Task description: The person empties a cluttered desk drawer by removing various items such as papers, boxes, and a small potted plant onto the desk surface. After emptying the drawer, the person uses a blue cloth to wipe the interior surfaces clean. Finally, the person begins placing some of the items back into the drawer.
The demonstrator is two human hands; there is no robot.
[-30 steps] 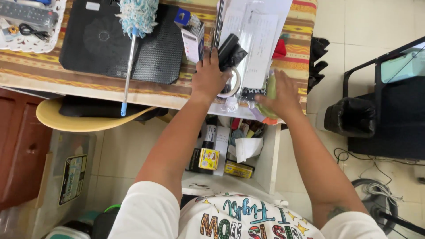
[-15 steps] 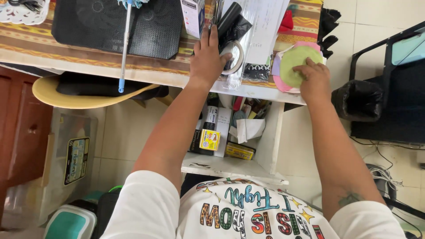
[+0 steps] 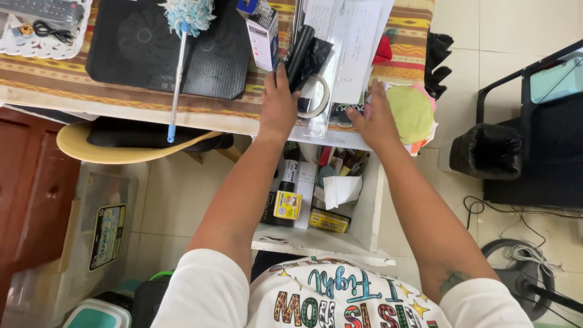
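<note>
My left hand [image 3: 278,106] lies flat at the front edge of the desk. Its fingertips touch a clear plastic bag [image 3: 317,124] that holds black items and a ring of tape [image 3: 318,96]. My right hand [image 3: 376,120] rests, fingers spread, on the pile just right of that bag. It sits beside a round green pad [image 3: 413,112] that lies on pink ones at the desk's right corner. White papers [image 3: 347,36] lie behind the bag. Neither hand grips anything.
Below my arms an open white drawer [image 3: 371,209] is stuffed with small boxes, bottles and tissue. On the striped desk are a black cooling pad [image 3: 146,51], a blue duster [image 3: 177,73] and a small carton [image 3: 263,37]. A black bin [image 3: 486,152] stands at the right.
My right hand carried the green pad out to the desk's right corner, left it there, and came back left onto the pile. My left hand stayed at the bag.
</note>
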